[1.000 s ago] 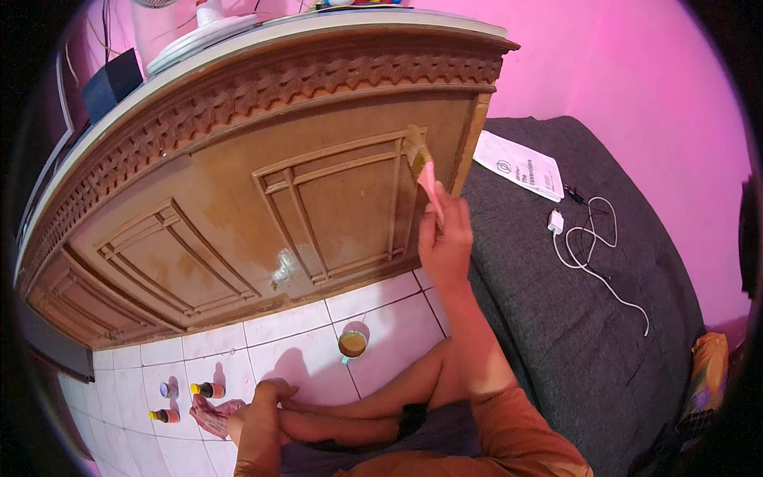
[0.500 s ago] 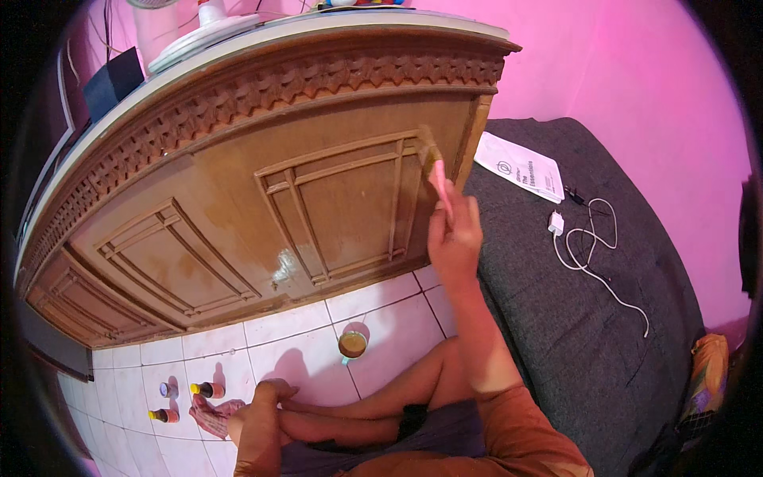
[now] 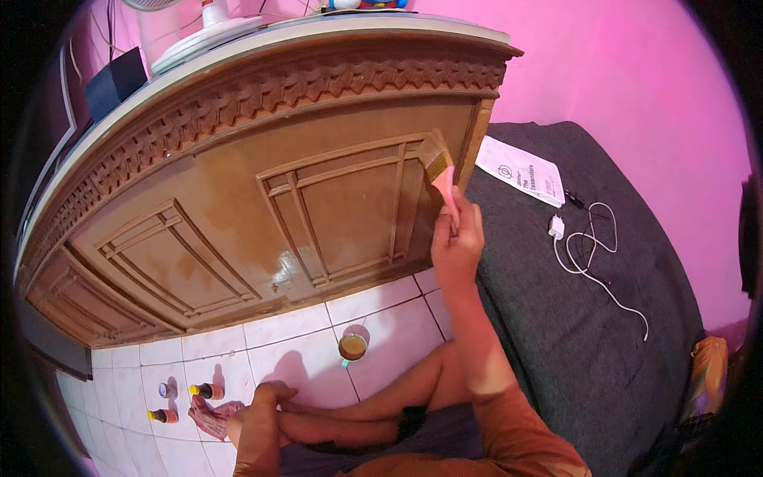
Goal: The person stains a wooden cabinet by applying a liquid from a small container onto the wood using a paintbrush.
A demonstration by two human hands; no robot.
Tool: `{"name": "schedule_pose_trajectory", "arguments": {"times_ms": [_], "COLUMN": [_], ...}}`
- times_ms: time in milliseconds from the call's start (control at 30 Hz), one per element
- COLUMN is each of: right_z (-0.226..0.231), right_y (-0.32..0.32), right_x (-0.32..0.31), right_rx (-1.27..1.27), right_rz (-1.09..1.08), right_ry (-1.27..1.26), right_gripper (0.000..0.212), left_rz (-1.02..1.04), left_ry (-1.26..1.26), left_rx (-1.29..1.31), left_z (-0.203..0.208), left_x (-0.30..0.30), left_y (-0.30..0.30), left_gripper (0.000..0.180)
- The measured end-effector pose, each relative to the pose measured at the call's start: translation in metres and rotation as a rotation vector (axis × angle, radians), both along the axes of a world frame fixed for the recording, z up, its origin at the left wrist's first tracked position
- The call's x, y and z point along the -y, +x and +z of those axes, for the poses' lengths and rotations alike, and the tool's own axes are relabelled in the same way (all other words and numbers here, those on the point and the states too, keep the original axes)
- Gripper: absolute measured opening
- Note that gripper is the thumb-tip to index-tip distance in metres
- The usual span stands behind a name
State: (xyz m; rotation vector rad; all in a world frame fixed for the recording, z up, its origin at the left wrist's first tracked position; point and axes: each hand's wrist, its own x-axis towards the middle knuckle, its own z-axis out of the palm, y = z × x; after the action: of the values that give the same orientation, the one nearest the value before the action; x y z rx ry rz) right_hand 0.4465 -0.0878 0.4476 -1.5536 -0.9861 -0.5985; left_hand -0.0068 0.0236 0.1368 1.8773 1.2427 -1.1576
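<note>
Up high, the right hand (image 3: 456, 242) grips a brush (image 3: 439, 171), bristles against the cabinet (image 3: 238, 207) near its right edge. Left hand (image 3: 266, 397) rests curled on a foot, holding nothing. A cup (image 3: 352, 347) stands on tiles below; small bottles (image 3: 208, 390) left; white booklet (image 3: 520, 171) and cable (image 3: 592, 254) on the grey mattress (image 3: 604, 334).

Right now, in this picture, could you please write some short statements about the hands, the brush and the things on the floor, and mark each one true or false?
1. The right hand holds a paintbrush against the carved wooden cabinet. True.
2. The left hand also holds a brush. False: it rests on the person's leg, low near the tiled floor.
3. A small cup of brownish liquid stands on the tiles. True.
4. The white charger cable lies on the tiles. False: it lies on the dark grey bed.
5. The small bottles stand on top of the cabinet. False: they are on the floor.
</note>
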Motion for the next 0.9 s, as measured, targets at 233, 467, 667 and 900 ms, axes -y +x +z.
{"name": "schedule_pose_trajectory", "arguments": {"times_ms": [233, 467, 667, 900], "right_z": [0.002, 0.002, 0.008, 0.006], "right_y": [-0.012, -0.009, -0.012, -0.014], "right_x": [-0.008, -0.009, -0.002, 0.002], "right_rx": [-0.003, 0.009, -0.055, -0.075], "right_rz": [0.075, 0.041, 0.053, 0.084], "right_ry": [0.041, 0.048, 0.068, 0.022], "right_gripper": [0.033, 0.029, 0.032, 0.034], "left_rz": [0.005, 0.007, 0.009, 0.007], "left_ry": [-0.015, -0.029, -0.044, -0.058], "left_rx": [-0.020, -0.030, -0.049, -0.072], "left_z": [0.013, 0.020, 0.025, 0.032], "left_x": [0.001, 0.004, 0.010, 0.013], "left_y": [0.009, 0.013, 0.004, -0.007], "left_gripper": [0.074, 0.074, 0.073, 0.073]}}
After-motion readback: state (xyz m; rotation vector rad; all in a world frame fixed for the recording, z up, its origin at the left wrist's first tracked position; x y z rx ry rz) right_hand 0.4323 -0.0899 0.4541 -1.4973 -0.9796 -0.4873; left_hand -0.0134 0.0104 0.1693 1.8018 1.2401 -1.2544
